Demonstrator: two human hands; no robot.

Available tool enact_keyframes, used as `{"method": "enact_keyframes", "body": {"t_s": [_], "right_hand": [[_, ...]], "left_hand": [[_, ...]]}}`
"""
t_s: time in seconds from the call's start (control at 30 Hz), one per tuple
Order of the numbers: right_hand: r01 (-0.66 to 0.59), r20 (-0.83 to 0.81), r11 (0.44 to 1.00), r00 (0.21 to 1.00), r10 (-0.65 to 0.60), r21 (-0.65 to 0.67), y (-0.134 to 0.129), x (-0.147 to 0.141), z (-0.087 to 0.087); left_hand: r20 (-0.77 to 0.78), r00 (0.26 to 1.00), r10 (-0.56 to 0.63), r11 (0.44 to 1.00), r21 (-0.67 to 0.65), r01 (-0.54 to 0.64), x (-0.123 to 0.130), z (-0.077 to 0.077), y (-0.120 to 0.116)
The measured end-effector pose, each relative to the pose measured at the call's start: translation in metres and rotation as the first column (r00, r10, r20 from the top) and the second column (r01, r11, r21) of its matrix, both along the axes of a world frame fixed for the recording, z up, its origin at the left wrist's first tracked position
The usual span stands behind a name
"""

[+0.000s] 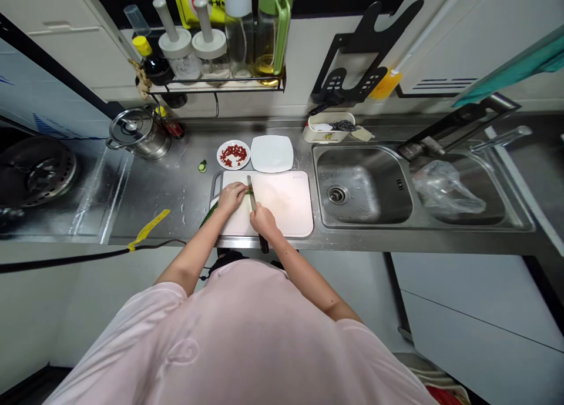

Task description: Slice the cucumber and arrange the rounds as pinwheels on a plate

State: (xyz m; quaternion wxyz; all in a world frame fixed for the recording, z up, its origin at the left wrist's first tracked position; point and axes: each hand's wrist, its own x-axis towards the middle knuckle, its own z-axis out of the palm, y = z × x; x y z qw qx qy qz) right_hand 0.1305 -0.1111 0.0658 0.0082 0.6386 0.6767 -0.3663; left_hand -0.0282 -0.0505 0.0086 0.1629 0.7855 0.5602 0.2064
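Observation:
My left hand (232,198) presses a green cucumber (208,214) onto the white cutting board (286,202), its fingers closed over the cut end. Part of the cucumber sticks out past the board's left side, under my wrist. In my right hand (263,220) is a kitchen knife (251,194), whose blade stands at the cucumber's end, right beside my left fingertips. The knife's dark handle shows below my right fist. Behind the board, a small round plate (219,154) holds chopped red pieces, and a white square plate (272,154) sits to its right.
Cucumber end pieces (202,167) lie on the steel counter at left. Beyond them stand a lidded pot (138,133) and a stove (33,170). A sink (365,184) is on the right, with a plastic bag (447,187) in the second basin. A spice rack (220,86) hangs above.

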Motion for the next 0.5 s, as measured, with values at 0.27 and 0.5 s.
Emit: {"method": "enact_keyframes", "body": {"t_s": [0.27,0.5], "right_hand": [[-0.004,0.019,1.0,1.0,0.004,-0.016,-0.004,0.0,0.001],[0.009,0.018,1.0,1.0,-0.009,0.021,0.012,-0.008,-0.004]], "left_hand": [[-0.005,1.0,-0.009,1.0,0.004,0.009,0.0,-0.001,0.0],[-0.012,1.0,-0.003,1.0,-0.008,0.003,0.0,0.001,0.0]]}}
